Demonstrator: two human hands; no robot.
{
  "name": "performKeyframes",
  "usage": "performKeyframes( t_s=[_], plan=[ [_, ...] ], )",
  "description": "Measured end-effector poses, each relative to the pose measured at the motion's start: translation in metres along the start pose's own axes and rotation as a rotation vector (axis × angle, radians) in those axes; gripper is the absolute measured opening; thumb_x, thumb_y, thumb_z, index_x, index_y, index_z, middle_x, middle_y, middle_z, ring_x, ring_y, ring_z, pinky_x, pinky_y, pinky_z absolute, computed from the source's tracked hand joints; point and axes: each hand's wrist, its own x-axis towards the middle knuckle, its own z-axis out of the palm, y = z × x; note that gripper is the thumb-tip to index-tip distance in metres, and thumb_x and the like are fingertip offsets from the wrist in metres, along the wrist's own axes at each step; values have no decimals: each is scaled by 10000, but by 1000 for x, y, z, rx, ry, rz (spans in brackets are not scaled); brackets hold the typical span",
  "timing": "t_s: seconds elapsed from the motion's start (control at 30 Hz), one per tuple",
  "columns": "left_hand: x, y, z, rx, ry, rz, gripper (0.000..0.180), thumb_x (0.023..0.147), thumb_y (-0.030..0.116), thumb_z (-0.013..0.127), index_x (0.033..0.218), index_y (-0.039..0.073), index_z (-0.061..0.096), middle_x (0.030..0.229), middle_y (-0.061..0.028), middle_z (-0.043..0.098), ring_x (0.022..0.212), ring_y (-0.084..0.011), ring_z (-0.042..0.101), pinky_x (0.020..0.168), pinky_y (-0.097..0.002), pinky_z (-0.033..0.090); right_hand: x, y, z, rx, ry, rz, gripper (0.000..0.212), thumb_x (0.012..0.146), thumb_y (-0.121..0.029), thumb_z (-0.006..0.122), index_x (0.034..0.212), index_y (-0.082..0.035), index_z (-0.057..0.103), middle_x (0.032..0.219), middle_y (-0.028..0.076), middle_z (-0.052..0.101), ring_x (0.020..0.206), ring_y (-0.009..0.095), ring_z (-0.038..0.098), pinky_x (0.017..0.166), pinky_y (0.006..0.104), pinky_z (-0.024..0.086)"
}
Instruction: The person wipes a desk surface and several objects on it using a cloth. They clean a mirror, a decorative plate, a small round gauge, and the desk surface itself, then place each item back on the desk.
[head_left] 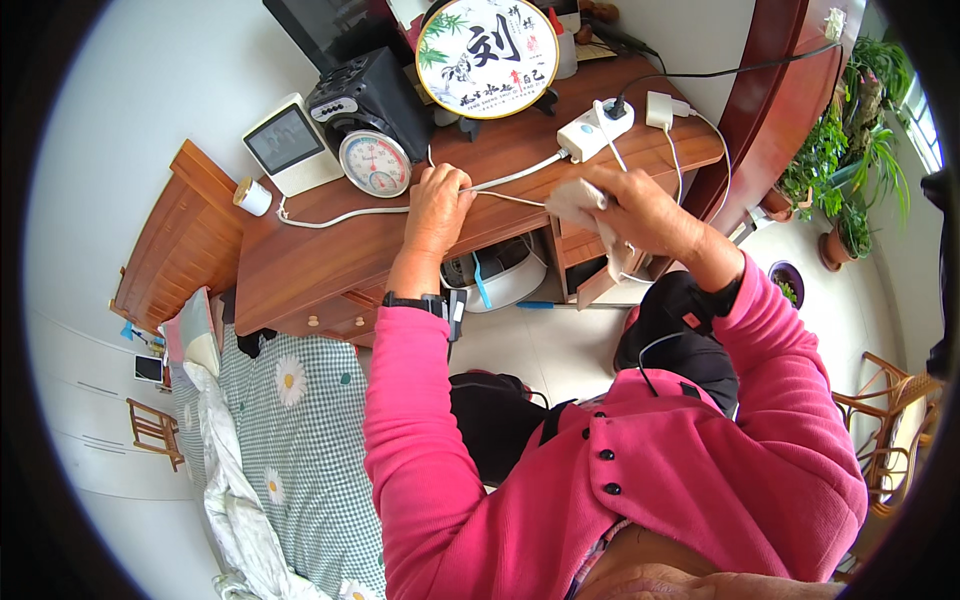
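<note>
My left hand [437, 208] is closed at the desk's front edge, fingers pinched on a thin white cable [515, 199]. That cable stretches rightward to a whitish cloth [576, 203], which my right hand [648, 212] grips; the cloth's lower end hangs down past the edge. Where the cable meets the cloth, folds hide it. Behind my hands, a thicker white cord [525, 175] leads to a white power strip [596, 131] with a black plug in it. Just beyond my left hand stands a round dial thermometer [375, 164] in front of a black speaker [385, 105].
The brown wooden desk [290, 255] also bears a white device with a screen [292, 143], a round decorated plaque [487, 50] and a white adapter [660, 110]. Below is an open shelf with a white appliance [510, 275]. A checked bed [290, 440] lies left; potted plants [840, 170] stand right.
</note>
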Motion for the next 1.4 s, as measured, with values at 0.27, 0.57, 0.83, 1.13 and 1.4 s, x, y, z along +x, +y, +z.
performKeyframes(
  t_s=[0.27,0.57,0.83,1.13,1.4],
  plan=[
    [-15,17,-3,-96,87,-31,166,774,92,731,833,37,585,881,-106,599,885,-327,557,781,-417,462,135,21,40,-447,161,-335,327,830,-43,604,1124,-177,650,977,111,688,928,320,656,800,411,528],
    [-13,11,-5,-132,56,-45,194,753,98,746,794,43,564,842,-84,589,844,-315,552,739,-424,453,181,57,89,-390,-226,-27,380,848,-24,581,1191,-171,649,1145,118,676,1096,318,622,906,392,485],
    [-15,11,-5,-110,61,-73,198,757,127,753,816,61,576,845,-62,604,861,-301,561,742,-417,445,175,35,24,-246,-756,-206,362,792,7,602,1121,-127,674,1010,74,705,908,206,644,805,321,501],
    [-18,11,-1,-47,69,-51,179,781,149,741,926,116,641,964,-20,607,979,-262,559,827,-411,419,131,23,2,-141,95,-131,256,904,-159,636,1160,-150,649,885,169,691,798,300,678,731,390,527],
    [-8,2,1,85,-65,-1,183,798,180,740,884,128,586,1001,2,543,1051,-238,511,870,-416,378,63,10,-19,36,66,-20,400,887,29,583,1261,-113,592,1039,108,691,887,192,655,823,313,544]
  ],
)
